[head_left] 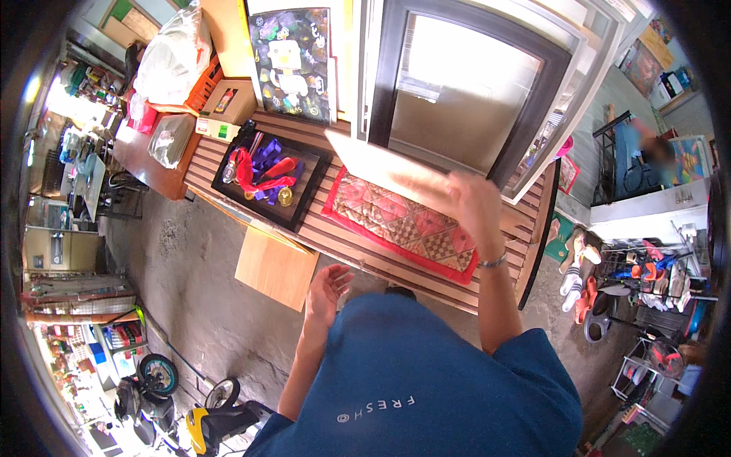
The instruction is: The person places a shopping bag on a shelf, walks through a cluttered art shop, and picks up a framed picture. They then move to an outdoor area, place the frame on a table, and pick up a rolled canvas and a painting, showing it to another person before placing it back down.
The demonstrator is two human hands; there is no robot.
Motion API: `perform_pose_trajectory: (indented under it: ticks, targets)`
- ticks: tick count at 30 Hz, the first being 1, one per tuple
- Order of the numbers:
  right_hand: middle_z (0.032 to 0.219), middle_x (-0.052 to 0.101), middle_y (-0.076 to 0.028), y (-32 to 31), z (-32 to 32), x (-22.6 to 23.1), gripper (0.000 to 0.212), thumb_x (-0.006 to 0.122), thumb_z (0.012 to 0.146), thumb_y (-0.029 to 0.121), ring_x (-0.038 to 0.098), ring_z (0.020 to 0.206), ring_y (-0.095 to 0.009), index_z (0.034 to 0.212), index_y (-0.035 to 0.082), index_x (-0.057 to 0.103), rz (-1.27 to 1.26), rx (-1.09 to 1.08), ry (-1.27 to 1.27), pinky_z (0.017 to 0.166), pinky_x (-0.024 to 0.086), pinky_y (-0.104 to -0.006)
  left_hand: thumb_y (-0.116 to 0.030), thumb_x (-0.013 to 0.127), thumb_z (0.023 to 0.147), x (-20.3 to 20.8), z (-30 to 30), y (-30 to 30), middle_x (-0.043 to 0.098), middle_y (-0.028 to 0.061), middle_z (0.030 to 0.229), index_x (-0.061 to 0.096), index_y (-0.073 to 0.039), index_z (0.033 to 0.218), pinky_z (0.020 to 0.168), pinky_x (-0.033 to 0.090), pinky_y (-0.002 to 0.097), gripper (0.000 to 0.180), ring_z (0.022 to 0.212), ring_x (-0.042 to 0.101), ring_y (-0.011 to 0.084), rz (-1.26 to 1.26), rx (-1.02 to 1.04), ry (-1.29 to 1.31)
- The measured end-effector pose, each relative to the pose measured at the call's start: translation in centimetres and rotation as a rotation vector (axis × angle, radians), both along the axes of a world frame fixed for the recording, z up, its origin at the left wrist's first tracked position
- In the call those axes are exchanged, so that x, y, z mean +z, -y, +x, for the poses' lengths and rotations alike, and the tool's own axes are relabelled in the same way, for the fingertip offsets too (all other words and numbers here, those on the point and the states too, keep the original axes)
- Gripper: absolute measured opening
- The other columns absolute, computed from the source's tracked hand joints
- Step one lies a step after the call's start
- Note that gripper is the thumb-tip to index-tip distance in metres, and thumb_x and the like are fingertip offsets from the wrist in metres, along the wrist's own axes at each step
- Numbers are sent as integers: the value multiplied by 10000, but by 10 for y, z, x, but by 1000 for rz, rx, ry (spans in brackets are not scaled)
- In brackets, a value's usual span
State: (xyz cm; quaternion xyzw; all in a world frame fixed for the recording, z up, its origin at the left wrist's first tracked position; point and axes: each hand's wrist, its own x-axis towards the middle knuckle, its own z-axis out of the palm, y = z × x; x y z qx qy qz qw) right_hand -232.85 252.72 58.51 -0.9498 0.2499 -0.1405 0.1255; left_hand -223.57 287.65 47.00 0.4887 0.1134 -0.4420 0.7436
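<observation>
A pale, thin flat board (381,164), smeared by motion, is tilted over the far edge of a quilted patchwork mat (407,221) with a red border. My right hand (476,204) grips the board's right end, fingers closed around its edge. Below the slatted wooden bench (350,247), my left hand (327,289) is raised, holding nothing, its fingers apart. On the bench to the left lies a black-framed tray (299,209) with medals on red and purple ribbons (266,166) inside.
A light wooden panel (276,268) juts out at the bench's front. Behind the bench stand a dark-framed glass window (464,91) and a colourful picture (292,65). Cardboard boxes (231,103) sit back left. Several shoes (582,286) lie right; motorbikes (217,423) stand lower left.
</observation>
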Motion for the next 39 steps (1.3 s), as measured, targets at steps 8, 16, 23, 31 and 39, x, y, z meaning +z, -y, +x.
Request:
perform_pose_trajectory:
  ticks: [8, 16, 23, 31, 39]
  targets:
    - [979, 571, -104, -120, -52, -22, 260, 644, 739, 162, 540, 949, -297, 986, 97, 597, 226, 74, -121, 788, 441, -414, -356, 450, 948, -14, -18, 32, 612, 114, 1104, 527, -55, 1150, 811, 471, 351, 371, 995, 602, 236, 15, -90, 15]
    - [1153, 471, -133, -166, -76, -118, 578, 727, 691, 258, 456, 1105, -307, 1198, 101, 498, 246, 212, -172, 914, 385, -425, -344, 400, 947, -66, -28, 26, 588, 113, 1058, 527, -70, 1072, 823, 461, 389, 327, 960, 573, 271, 27, 17, -223]
    - [1254, 436, -132, -187, -92, -188, 640, 706, 723, 315, 423, 1167, -308, 1276, 104, 462, 116, 232, -154, 981, 336, -438, -341, 416, 950, -136, -11, -18, 597, 132, 1045, 523, -50, 1046, 796, 472, 399, 325, 1011, 578, 285, 125, -102, -276]
    - [1287, 422, -127, -213, -91, -213, 638, 696, 725, 286, 411, 1191, -307, 1286, 107, 450, 15, 109, -170, 1005, 320, -440, -343, 425, 953, -153, 15, -100, 611, 135, 1044, 512, -27, 1075, 719, 487, 372, 350, 935, 618, 265, 310, -214, -79]
    - [1315, 417, -165, -254, -79, -190, 546, 652, 770, 258, 406, 1204, -332, 1258, 90, 471, 66, -31, -124, 1011, 330, -448, -337, 453, 921, -177, 32, -231, 627, 135, 983, 529, -26, 1058, 649, 486, 331, 348, 846, 642, 241, 425, -157, -90]
